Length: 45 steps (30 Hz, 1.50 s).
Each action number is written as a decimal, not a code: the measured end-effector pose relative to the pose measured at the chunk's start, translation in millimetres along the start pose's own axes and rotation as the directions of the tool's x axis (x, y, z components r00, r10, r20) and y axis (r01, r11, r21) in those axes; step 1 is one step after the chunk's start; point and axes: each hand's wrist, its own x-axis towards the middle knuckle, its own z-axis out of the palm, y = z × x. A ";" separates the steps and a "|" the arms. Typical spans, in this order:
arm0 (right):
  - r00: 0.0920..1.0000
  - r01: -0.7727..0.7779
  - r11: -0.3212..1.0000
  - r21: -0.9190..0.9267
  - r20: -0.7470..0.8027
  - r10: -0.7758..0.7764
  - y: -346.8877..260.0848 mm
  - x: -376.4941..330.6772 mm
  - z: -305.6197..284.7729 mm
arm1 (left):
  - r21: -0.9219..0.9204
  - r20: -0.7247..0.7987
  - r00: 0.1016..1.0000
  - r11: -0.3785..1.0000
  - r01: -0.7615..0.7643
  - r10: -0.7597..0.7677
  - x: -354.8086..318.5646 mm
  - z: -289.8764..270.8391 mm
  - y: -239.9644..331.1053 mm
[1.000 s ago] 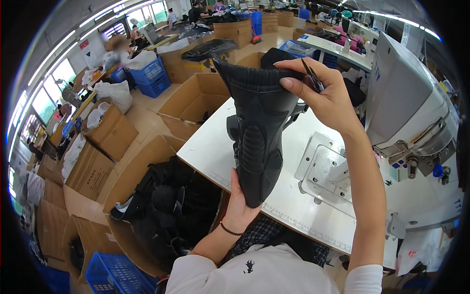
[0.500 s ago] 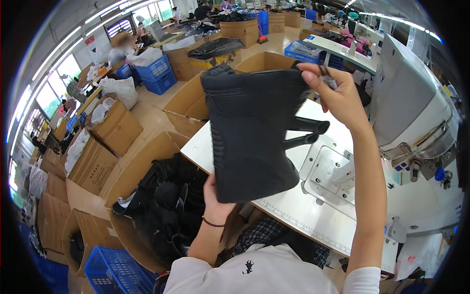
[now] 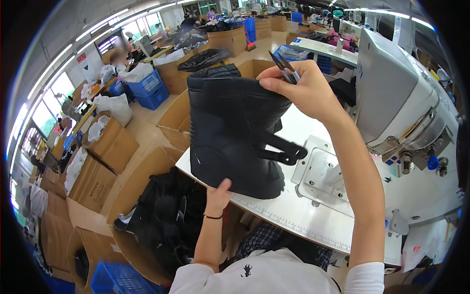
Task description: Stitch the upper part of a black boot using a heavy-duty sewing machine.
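A black boot upper (image 3: 230,142), with no sole that I can see, is held up before me above the white sewing table (image 3: 289,228). Two black straps (image 3: 281,149) stick out from its right side. My left hand (image 3: 219,197) grips its lower edge with the thumb in front; the other fingers are hidden behind it. At the top right corner, my right hand (image 3: 303,88) pinches the edge between thumb and finger. That same hand also keeps a pair of thread snips (image 3: 285,67), blades pointing up and to the left.
To the right stands a large sewing machine head (image 3: 399,93), with a metal plate (image 3: 320,169) set in the table. At lower left, a cardboard box (image 3: 120,215) holds black pieces. A blue crate (image 3: 122,280) sits below it; more boxes line the floor at left.
The boot upper has shifted left and turned, showing its other side with the strap ends. My right hand has moved left with it, and the snips' blades now show.
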 end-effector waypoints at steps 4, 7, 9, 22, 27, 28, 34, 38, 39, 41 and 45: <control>0.997 0.027 0.998 0.063 0.075 -0.032 7.9 0.8 -16.3 | -0.089 -0.054 0.998 0.996 -0.033 0.028 12.2 20.0 33.5; 0.973 -0.101 0.995 -0.020 0.208 0.103 13.0 -2.1 -18.6 | -0.143 -0.101 0.980 0.977 0.155 -0.170 13.7 7.1 49.3; 0.964 -0.118 0.993 -0.024 0.239 0.121 22.4 -7.2 -17.4 | -0.366 -0.057 0.914 0.860 0.356 -0.402 10.7 13.4 50.1; 0.843 -0.477 0.878 0.037 0.302 0.445 32.8 -40.5 -2.3 | -0.327 -0.073 0.918 0.879 0.346 -0.389 3.6 13.5 48.7; 0.873 -0.410 0.904 -0.120 0.235 0.427 57.5 -54.1 -3.4 | -0.444 -0.091 0.940 0.858 0.257 -0.329 -8.0 57.1 64.4; 0.895 -0.378 0.910 -0.169 0.186 0.406 63.0 -57.6 -0.5 | -0.441 -0.094 0.939 0.860 0.257 -0.330 -11.2 44.8 68.2; 0.741 -0.666 0.744 0.058 0.162 0.651 70.2 -106.3 8.2 | 0.389 -0.003 0.927 0.853 0.347 -0.376 -10.1 19.0 115.4; 0.795 -0.596 0.748 0.291 0.085 0.600 76.8 -143.2 27.1 | 0.683 0.014 0.913 0.671 0.289 -0.408 18.8 27.6 136.0; 0.793 -0.591 0.747 0.303 0.049 0.607 92.7 -152.7 38.0 | 0.839 0.010 0.966 0.527 0.133 -0.259 27.6 19.9 136.0; 0.832 -0.513 0.818 0.258 -0.083 0.548 93.2 -157.4 59.5 | 0.948 0.156 0.988 -0.279 -0.151 -0.004 37.1 43.6 135.2; 0.809 -0.523 0.811 0.261 -0.146 0.569 105.8 -164.8 90.6 | 0.757 0.457 0.865 -0.421 -0.500 -0.206 47.9 61.1 70.8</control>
